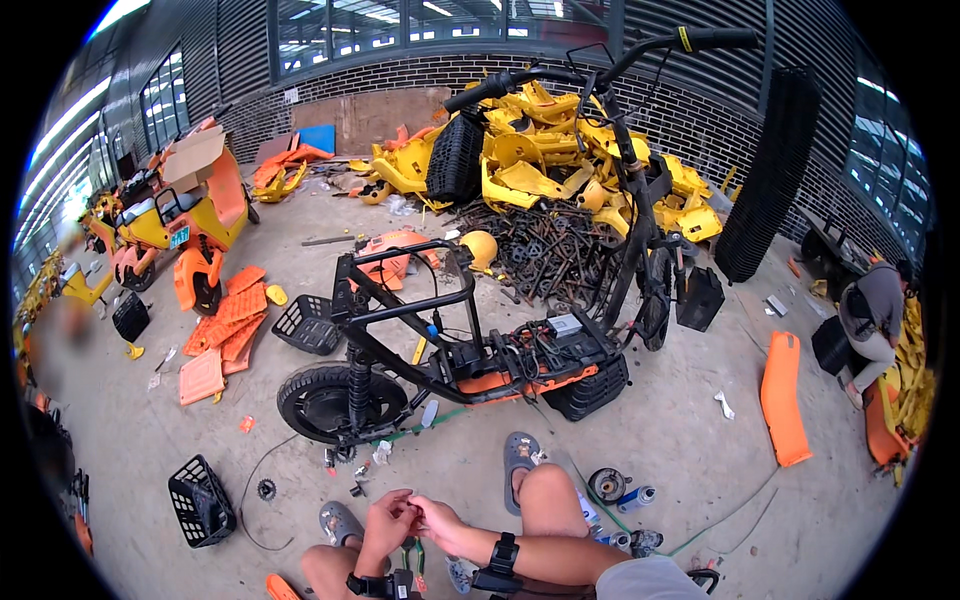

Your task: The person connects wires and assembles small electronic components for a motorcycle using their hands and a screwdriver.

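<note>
On the concrete floor [330, 445] a stripped black scooter frame [465, 358] stands far of a black basket [190, 500] at near left. Near it, the right hand [440, 526] meets the left hand [388, 518], fingers bunched (whether either grip holds something small, I cannot tell), just beside a green-handled tool [419, 553].

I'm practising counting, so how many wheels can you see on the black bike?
2: the rear wheel at its left end, and the front wheel below the handlebar, partly hidden.
</note>
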A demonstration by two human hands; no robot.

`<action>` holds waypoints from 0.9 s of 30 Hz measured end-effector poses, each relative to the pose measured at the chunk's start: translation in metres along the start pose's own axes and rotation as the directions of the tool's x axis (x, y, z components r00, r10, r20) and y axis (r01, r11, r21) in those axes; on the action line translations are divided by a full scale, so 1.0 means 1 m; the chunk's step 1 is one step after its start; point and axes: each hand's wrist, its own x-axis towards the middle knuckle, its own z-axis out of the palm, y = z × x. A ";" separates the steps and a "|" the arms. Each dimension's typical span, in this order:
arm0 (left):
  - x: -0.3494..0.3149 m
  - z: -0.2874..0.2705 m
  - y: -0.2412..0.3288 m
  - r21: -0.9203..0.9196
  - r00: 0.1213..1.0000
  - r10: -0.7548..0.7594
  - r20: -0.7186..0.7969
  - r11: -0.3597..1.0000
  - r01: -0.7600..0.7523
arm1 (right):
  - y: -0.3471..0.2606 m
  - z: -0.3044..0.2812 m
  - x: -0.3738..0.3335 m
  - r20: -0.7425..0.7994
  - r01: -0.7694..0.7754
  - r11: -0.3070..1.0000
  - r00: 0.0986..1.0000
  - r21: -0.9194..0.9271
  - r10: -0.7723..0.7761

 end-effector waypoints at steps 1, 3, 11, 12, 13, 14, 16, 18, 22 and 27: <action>0.000 0.000 -0.001 0.010 1.000 0.007 0.002 1.000 -0.007 | 0.000 0.000 0.001 -0.014 -0.004 1.000 1.000 0.018 0.004; 0.001 0.001 -0.001 -0.042 1.000 -0.027 -0.001 0.999 0.027 | -0.001 -0.001 0.001 -0.010 -0.005 0.999 1.000 0.032 0.005; 0.003 0.001 0.000 -0.074 0.999 -0.051 -0.009 0.996 0.050 | -0.001 -0.005 0.003 0.014 -0.001 1.000 1.000 0.022 0.000; 0.002 -0.003 -0.002 -0.051 0.999 -0.039 -0.023 0.998 0.038 | 0.000 -0.001 0.006 0.013 -0.001 1.000 1.000 0.012 0.001; 0.002 -0.008 -0.004 -0.028 0.999 -0.028 -0.044 0.999 0.027 | 0.001 0.004 0.009 0.015 -0.004 1.000 1.000 -0.004 0.004; 0.000 -0.011 -0.006 -0.027 0.998 0.002 -0.058 1.000 -0.004 | 0.005 -0.001 0.019 0.059 0.019 0.999 0.998 0.030 -0.021; 0.001 -0.003 0.005 0.113 0.993 -0.117 -0.004 0.987 0.116 | 0.013 -0.006 0.009 0.047 0.002 1.000 0.999 0.015 -0.002; 0.006 0.009 0.007 -0.035 0.996 -0.080 0.046 0.996 0.082 | -0.008 -0.007 -0.012 -0.007 0.017 0.998 1.000 -0.060 -0.018; 0.000 0.002 -0.006 0.006 0.998 -0.049 0.030 0.999 0.049 | -0.004 0.004 -0.015 -0.017 0.032 0.999 0.999 -0.039 -0.032; -0.001 -0.003 0.005 -0.008 0.994 -0.105 0.019 0.994 0.105 | -0.003 0.004 -0.012 -0.028 0.022 0.999 0.999 0.023 -0.022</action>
